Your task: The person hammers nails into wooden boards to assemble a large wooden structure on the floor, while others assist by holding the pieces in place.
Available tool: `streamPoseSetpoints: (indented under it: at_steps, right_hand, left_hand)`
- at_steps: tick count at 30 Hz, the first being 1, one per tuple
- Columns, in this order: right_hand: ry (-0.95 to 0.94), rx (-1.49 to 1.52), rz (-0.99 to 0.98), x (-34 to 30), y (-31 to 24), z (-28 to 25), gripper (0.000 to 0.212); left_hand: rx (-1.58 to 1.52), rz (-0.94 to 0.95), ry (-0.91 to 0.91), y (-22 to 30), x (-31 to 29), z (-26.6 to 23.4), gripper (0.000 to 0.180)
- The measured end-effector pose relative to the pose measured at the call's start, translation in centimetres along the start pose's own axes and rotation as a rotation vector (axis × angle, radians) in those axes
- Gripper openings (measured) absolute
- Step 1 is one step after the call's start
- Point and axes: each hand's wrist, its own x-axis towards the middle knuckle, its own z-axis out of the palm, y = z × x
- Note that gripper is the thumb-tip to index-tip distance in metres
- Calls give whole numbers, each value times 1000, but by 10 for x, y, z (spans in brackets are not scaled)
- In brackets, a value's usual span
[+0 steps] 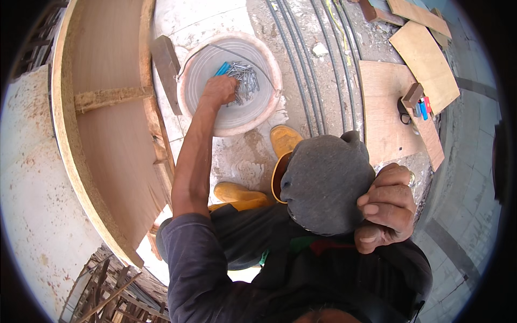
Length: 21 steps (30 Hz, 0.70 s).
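My left hand (219,90) reaches down into a pale round bucket (196,116) with a thin wire handle. Its fingers are curled at the edge of a heap of loose metal nails (247,81), and their tips are hidden. Just beyond the knuckles, a bright blue piece (223,68) lies against the nails; its kind is unclear. Beside my raised knee (328,183), covered in dark grey cloth, is my right hand (389,210). Its fingers are bent in toward the thumb, and whatever they may hold cannot be made out.
At left stands a curved wooden form (116,140) with a dark block (166,72) beside it. Long steel bars (301,64) run along the dusty floor. Plywood sheets (388,107) lie to the right, holding small red and blue items (424,107). Yellow boots (285,140) are below me.
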Motion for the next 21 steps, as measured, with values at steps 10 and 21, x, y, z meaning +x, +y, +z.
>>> streamPoseSetpoints:
  at_steps: [10, 21]
  right_hand:
    - [-6, -15, -5, 2, -2, 1, 34]
    - [-7, -14, 13, 5, -3, 4, 36]
  left_hand:
    - [-232, -505, 99, 50, 14, 5, 22]
    - [-181, -479, 175, 60, 17, 15, 22]
